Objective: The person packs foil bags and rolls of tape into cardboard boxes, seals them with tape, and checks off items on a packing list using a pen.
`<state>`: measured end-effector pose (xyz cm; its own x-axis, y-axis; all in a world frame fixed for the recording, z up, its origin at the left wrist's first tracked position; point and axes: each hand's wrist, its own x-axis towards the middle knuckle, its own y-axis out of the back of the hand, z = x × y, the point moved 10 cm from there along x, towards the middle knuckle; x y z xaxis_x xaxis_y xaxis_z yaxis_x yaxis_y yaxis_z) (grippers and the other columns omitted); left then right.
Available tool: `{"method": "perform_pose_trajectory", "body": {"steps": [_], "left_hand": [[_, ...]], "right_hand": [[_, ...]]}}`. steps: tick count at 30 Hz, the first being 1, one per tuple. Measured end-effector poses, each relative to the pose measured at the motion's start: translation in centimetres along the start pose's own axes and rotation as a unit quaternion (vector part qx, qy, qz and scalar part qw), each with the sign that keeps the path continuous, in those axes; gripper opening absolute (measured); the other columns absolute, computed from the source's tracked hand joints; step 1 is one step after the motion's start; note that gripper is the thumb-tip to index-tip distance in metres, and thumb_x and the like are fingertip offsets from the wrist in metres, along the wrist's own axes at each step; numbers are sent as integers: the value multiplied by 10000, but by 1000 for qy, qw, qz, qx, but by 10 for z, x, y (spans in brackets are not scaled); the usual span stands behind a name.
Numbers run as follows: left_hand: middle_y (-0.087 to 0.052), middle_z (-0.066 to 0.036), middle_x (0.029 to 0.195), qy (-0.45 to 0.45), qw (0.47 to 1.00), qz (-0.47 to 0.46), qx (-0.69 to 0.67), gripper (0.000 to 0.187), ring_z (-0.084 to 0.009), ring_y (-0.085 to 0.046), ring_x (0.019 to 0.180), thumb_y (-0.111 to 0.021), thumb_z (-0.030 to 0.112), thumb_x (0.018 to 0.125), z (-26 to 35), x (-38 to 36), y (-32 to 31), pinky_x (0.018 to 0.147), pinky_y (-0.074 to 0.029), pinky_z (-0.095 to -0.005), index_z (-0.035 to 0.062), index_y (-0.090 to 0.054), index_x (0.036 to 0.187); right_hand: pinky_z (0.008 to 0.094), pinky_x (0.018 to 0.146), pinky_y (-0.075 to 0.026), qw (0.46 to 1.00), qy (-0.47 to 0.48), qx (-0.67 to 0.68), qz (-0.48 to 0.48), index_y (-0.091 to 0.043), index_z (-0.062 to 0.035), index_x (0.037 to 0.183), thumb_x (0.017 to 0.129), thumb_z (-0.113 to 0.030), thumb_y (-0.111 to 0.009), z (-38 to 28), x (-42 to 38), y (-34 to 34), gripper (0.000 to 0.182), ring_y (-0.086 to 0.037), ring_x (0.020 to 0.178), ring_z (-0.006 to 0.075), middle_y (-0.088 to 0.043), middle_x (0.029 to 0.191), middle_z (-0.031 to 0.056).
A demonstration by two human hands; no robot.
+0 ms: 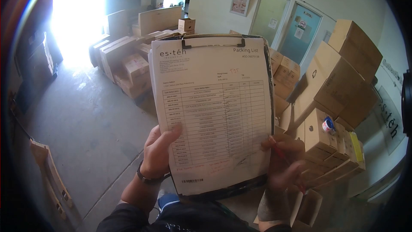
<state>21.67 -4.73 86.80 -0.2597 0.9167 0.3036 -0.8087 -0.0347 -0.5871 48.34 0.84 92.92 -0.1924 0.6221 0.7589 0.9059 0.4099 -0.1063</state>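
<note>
A clipboard (269, 103) fills the middle of the view, tilted slightly, its metal clip (213, 46) at the top. Under the clip is a stack of sheets; the top one is a printed packing list (206, 66) with a table, pen ticks and red handwriting. My left hand (159, 148) grips the clipboard's left edge, thumb lying over the paper and fingers hidden behind. At the lower right edge, my right hand (285, 159) is closed around a thin red pen (280, 152), fingertips right at the board's edge.
Cardboard boxes (334, 81) are stacked high on the right, with a tape roll (328, 124) on one. More cartons (128, 66) stand at the back left near a bright doorway. A wooden frame (49, 169) lies on the grey floor (98, 146). An open box (309, 208) sits at lower right.
</note>
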Motion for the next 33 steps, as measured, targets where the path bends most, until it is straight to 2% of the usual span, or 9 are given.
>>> {"method": "perform_pose_trajectory", "body": {"steps": [5,11,17,23,25,27,29,30,33], "left_hand": [[-665,-202,1198,-10,1000,26,-14,406,-249,-681,1021,-537,145,988,-4,0,7,859,-552,-335,-114,-554,1301],[-678,-221,1153,-20,998,64,-8,411,-258,-698,965,-548,161,976,-4,2,6,813,-567,-330,-126,-565,1271],[-678,-239,1148,-20,999,40,-31,411,-272,-709,947,-528,149,975,-9,7,2,802,-581,-347,-137,-559,1269],[-688,-233,1117,-30,998,57,-2,409,-267,-709,932,-532,143,973,-10,8,7,791,-585,-342,-138,-555,1269],[-691,-225,1094,-37,996,80,13,413,-265,-707,916,-529,146,972,-10,6,17,780,-585,-334,-137,-551,1273],[-692,-215,1074,-42,994,100,30,418,-263,-703,903,-525,149,971,-9,0,32,769,-583,-329,-134,-542,1278],[-691,-204,1057,-45,991,116,47,424,-261,-698,892,-520,152,969,-8,-7,51,759,-577,-329,-131,-529,1284],[-674,-213,1060,-44,979,179,84,444,-265,-690,889,-526,175,960,-11,-16,76,740,-571,-339,-128,-508,1284],[-655,-232,1078,-17,978,186,89,459,-273,-683,886,-543,203,948,-21,-20,91,725,-569,-352,-118,-505,1273]], "right_hand": [[310,716,-523,992,69,-103,-2,-587,39,938,1006,-638,-447,-7,1,7,695,-651,797,230,-671,922,201],[295,639,-506,991,26,-121,45,-613,23,789,1049,-494,-489,-3,0,15,592,-644,705,186,-670,801,140],[297,655,-518,994,28,-102,22,-611,16,801,1035,-374,-582,5,2,21,455,-649,711,171,-682,818,137],[298,765,-547,990,85,-74,81,-596,3,975,1046,-360,-564,4,3,27,372,-655,745,165,-692,840,120],[327,779,-557,991,110,4,71,-540,4,999,1065,-396,-503,22,-8,38,407,-662,763,189,-685,911,157],[344,794,-564,994,57,-34,92,-520,11,1043,1080,-390,-462,47,-25,48,407,-673,799,206,-684,974,180],[348,810,-568,970,-79,-183,140,-537,25,1105,1093,-341,-442,76,-45,58,378,-689,855,215,-691,1028,188],[334,829,-555,972,-124,-153,128,-551,23,1130,1087,-313,-467,89,-52,50,349,-679,865,196,-688,1013,155],[299,871,-521,968,-227,-79,68,-578,12,1195,1078,-254,-514,126,-66,16,297,-649,899,153,-674,999,85]]}}
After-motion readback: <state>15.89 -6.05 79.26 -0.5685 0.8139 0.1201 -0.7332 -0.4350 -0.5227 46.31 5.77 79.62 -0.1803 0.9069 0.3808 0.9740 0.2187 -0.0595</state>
